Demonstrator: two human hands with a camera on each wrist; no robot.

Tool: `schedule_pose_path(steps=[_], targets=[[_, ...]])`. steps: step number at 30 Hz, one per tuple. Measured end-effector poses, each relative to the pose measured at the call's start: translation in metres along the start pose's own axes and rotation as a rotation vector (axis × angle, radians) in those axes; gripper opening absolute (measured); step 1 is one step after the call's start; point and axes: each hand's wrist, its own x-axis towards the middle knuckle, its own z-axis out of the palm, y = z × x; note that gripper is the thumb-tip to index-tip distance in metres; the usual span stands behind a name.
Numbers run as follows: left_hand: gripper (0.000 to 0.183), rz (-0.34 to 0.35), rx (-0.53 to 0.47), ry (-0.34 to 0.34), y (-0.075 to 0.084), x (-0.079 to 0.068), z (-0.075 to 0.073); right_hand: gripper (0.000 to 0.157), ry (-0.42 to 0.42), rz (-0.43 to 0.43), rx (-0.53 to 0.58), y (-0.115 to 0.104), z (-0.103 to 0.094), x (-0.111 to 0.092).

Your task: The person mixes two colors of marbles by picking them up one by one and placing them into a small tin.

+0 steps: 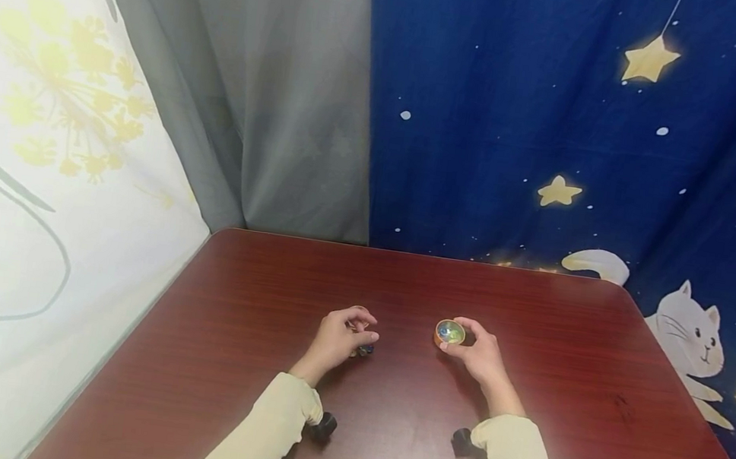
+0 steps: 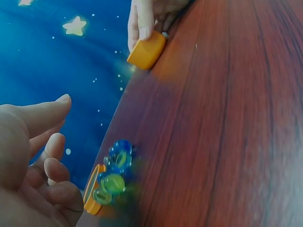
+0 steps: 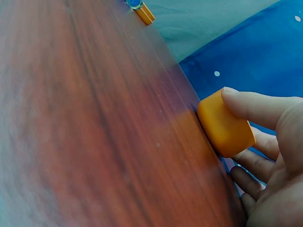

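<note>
My right hand holds a small orange round cup, thumb on one side and fingers on the other. Blue and green glass marbles show inside it from above. The left hand hovers by a second orange round piece, shallow and ring-like, partly hidden behind its fingers. A cluster of blue and green marbles sits against that piece. In the left wrist view the thumb stands apart from loosely bent fingers, with nothing pinched between them.
Both hands work over a reddish-brown wooden table. Grey and blue starry curtains hang behind its far edge, and a pale patterned curtain borders the left side. A dark wrist device sits at each cuff.
</note>
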Motion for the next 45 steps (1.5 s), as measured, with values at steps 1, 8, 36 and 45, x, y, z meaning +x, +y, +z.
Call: schedule_pose_path(steps=[1, 8, 36, 45], targets=[[0.023, 0.002, 0.009, 0.000, -0.001, 0.000, -0.001, 0.061, -0.001, 0.001, 0.000, 0.000, 0.000, 0.000], [0.024, -0.021, 0.039, -0.020, -0.011, -0.003, -0.011, 0.061, 0.001, -0.003, -0.008, -0.001, 0.000, 0.000], [0.020, -0.009, 0.145, -0.196, -0.030, -0.007, -0.030, 0.060, 0.001, -0.008, -0.010, -0.001, -0.001, -0.001], [0.017, 0.018, 0.171, -0.252, -0.030, -0.008, -0.032, 0.060, 0.003, -0.016, -0.005, -0.001, 0.000, -0.002]])
